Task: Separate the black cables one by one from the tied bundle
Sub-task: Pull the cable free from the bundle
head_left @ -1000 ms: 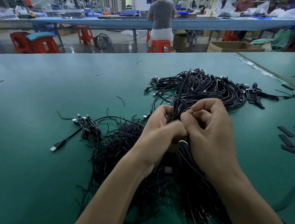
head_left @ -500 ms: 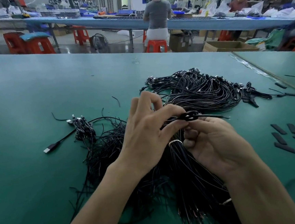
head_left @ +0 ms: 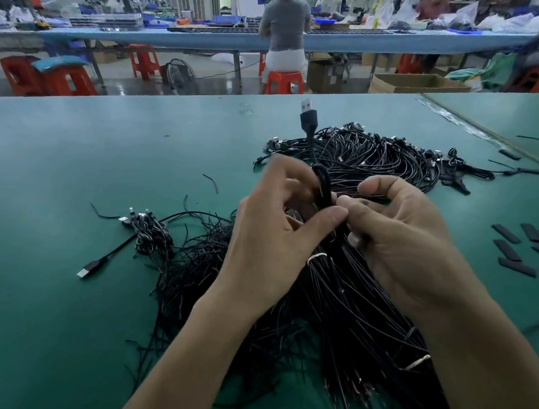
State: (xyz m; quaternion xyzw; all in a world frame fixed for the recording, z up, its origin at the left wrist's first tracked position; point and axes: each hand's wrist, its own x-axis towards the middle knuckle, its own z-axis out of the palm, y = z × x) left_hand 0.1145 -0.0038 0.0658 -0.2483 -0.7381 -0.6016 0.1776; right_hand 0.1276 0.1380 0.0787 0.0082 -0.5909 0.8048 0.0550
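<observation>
A: Black cables in the tied bundle (head_left: 352, 311) lie on the surface, midway along its near edge, fanning out under both wrists. What worries you?

B: The split grip. The right hand (head_left: 401, 235) has its fingers (head_left: 377, 185) curled round the bundle's head. The left hand (head_left: 274, 233) pinches one looped cable (head_left: 323, 183), its USB plug (head_left: 308, 116) standing up.

A: So a snag?

B: Likely. Pull the loop fast and it could drag neighbours along, or the plug could catch. If the white tie (head_left: 317, 257) slips off, the lot spills loose.
</observation>
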